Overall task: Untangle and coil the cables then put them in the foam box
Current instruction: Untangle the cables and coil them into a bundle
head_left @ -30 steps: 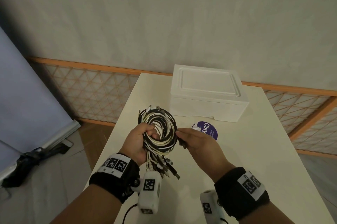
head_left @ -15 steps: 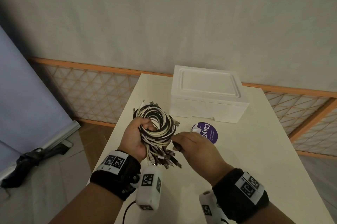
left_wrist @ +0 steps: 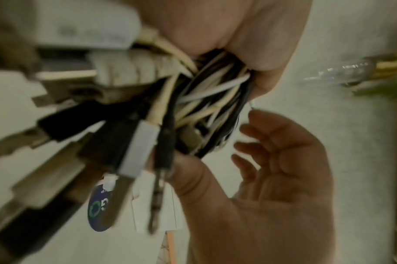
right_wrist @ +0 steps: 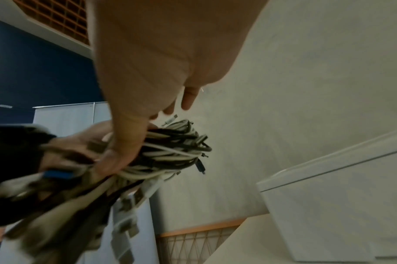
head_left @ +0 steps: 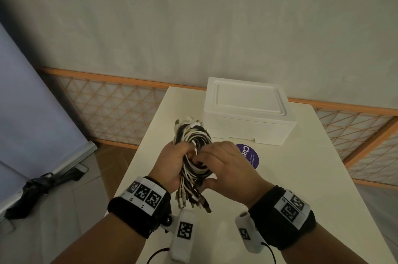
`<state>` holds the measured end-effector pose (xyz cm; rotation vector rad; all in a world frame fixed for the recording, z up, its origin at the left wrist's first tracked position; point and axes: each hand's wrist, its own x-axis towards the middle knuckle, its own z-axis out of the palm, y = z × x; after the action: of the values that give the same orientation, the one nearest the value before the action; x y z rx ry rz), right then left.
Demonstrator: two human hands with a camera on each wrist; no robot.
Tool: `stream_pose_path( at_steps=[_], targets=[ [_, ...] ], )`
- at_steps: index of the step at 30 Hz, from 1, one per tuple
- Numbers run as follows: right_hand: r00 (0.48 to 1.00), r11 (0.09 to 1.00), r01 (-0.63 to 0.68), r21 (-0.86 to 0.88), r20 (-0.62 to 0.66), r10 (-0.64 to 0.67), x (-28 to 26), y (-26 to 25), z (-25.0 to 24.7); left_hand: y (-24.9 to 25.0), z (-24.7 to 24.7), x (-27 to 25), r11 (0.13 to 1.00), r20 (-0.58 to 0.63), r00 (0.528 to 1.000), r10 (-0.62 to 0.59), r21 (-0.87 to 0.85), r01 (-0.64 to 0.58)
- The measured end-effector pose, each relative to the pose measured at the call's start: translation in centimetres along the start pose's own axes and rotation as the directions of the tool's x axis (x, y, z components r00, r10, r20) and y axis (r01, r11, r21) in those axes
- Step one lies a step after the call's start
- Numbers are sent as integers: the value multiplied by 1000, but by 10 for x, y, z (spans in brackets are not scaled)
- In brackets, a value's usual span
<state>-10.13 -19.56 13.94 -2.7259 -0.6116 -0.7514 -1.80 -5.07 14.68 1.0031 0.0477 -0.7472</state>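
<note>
A coil of black and white cables [head_left: 191,136] is held upright above the near half of the white table [head_left: 301,177]. My left hand [head_left: 183,153] grips the coil's left side, fingers curled through the loop. My right hand [head_left: 202,170] wraps the coil from the right, fingers over the top and thumb underneath. Several plugs [head_left: 193,198] hang loose below the hands. In the left wrist view the cables [left_wrist: 206,100] and blurred plugs [left_wrist: 84,128] fill the frame, with the right hand [left_wrist: 215,148] beside them. In the right wrist view my thumb presses the coil [right_wrist: 175,153]. The white foam box [head_left: 247,113] stands behind, lid on.
A round purple sticker [head_left: 251,156] lies on the table just right of my hands, in front of the box. An orange lattice rail [head_left: 107,104] runs behind the table. A pale blue panel [head_left: 32,113] and a dark bag [head_left: 38,186] sit on the floor at left.
The right hand moved left from the coil's right edge and closed over it. The coil turned from facing me to nearly edge-on. The left hand kept its grip.
</note>
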Motion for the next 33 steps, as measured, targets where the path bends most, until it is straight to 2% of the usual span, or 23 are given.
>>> stream_pose_path(
  at_steps=[1, 3, 5, 8, 10, 12, 15, 18, 20, 24, 26, 29, 31, 33],
  targets=[
    [1000, 998, -13, 65, 28, 11, 1, 2, -2, -1, 0, -2, 999, 54, 998, -31, -10, 32],
    [996, 977, -76, 200, 51, 67, 1, 3, -3, -1, -1, -3, 990, 67, 989, -130, -51, 133],
    [989, 945, -148, 292, 56, 138, -1, 5, -1, -2, -1, -3, 986, 88, 987, -136, -81, 144],
    [967, 887, -255, 384, 73, 246, -3, 6, 4, -7, 0, -6, 995, 162, 986, -46, -82, 60],
    [943, 826, -313, 469, 48, 330, -5, 6, 6, -15, -5, -6, 990, 274, 961, 35, -144, 5],
    [916, 772, -354, 528, 28, 400, -5, 7, 6, -20, -6, -6, 991, 334, 936, 107, -113, -73],
    [905, 785, -385, 486, 33, 424, -4, 6, 10, -26, 0, -8, 980, 345, 921, 182, 11, -198],
    [903, 809, -406, 426, 47, 428, 0, 1, 12, -28, 6, -13, 929, 149, 945, 290, 195, -316],
    [907, 850, -413, 327, 66, 415, 5, -2, 12, -29, 7, -14, 916, 41, 948, 315, 247, -315],
    [955, 942, -296, 155, 65, 290, 1, -1, 10, -23, 6, -12, 948, 66, 967, 245, 194, -254],
    [973, 968, -230, 100, -12, 232, -4, -5, 13, -15, 6, -12, 963, 107, 972, 208, 153, -222],
    [966, 987, -161, 30, -202, 164, -5, -5, 20, -9, 13, -14, 978, 154, 973, 170, 98, -187],
    [962, 990, -140, -4, -239, 135, 0, 0, 22, -10, 15, -15, 987, 146, 978, 149, 40, -157],
    [948, 986, -156, 52, -272, 164, 4, 2, 18, -11, 14, -15, 993, 137, 984, 117, -46, -111]
  ],
)
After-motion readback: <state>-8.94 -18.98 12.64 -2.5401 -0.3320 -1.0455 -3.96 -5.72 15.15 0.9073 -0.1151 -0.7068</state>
